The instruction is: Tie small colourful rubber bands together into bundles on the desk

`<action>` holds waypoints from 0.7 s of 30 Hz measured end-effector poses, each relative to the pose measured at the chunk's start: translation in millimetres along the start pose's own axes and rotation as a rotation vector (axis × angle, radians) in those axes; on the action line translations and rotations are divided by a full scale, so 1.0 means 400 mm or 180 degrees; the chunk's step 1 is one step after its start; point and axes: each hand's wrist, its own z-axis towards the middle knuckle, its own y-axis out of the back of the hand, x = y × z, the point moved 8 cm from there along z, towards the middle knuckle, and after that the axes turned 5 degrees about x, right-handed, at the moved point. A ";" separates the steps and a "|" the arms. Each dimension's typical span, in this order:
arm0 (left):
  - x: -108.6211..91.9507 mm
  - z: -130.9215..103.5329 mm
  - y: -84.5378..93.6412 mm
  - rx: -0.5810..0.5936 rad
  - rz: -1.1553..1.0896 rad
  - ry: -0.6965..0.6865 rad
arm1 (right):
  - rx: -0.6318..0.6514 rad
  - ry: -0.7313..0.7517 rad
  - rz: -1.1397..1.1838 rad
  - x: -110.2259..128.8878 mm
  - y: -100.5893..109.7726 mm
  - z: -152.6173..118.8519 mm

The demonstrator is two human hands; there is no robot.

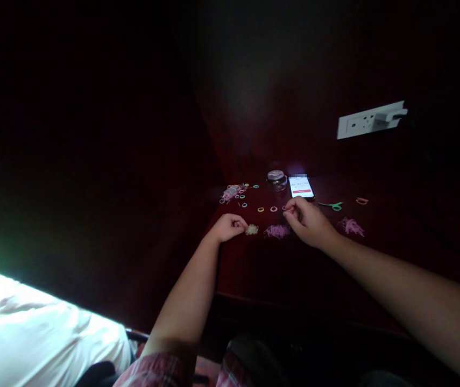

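My left hand (230, 228) rests on the dark red table with its fingers curled. Its fingertips touch the edge of a small pile of pale yellow bands (252, 230); whether they pinch one cannot be made out. A little to the right, my right hand (309, 222) is closed, thumb and forefinger drawn together. At those fingertips sits a small purple ring (284, 208), partly covered. Beside it in a row lie a pink ring (274, 209) and a yellow ring (261, 209). A purple pile of bands (277, 231) lies between the hands.
Mixed coloured bands (233, 192) are heaped at the far left. Behind the rings stand a clear lidded jar (277, 181) and a lit phone (301, 187). Green scissors (336, 206), an orange item (362, 201) and another purple pile (352, 227) lie right. A socket strip (369, 122) is on the wall.
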 end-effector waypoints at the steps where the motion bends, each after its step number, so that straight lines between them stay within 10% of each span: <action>1: 0.001 0.002 0.001 -0.0036 0.0019 -0.0005 | 0.0007 -0.0003 -0.0003 -0.001 -0.001 0.000; 11: 0.108 0.033 0.107 -0.1356 0.0755 0.0488 | -0.0001 -0.0044 -0.0066 -0.013 -0.005 -0.002; 21: 0.126 0.116 0.114 -0.1534 0.1430 0.0957 | 0.0088 -0.0173 0.0062 -0.011 -0.013 -0.002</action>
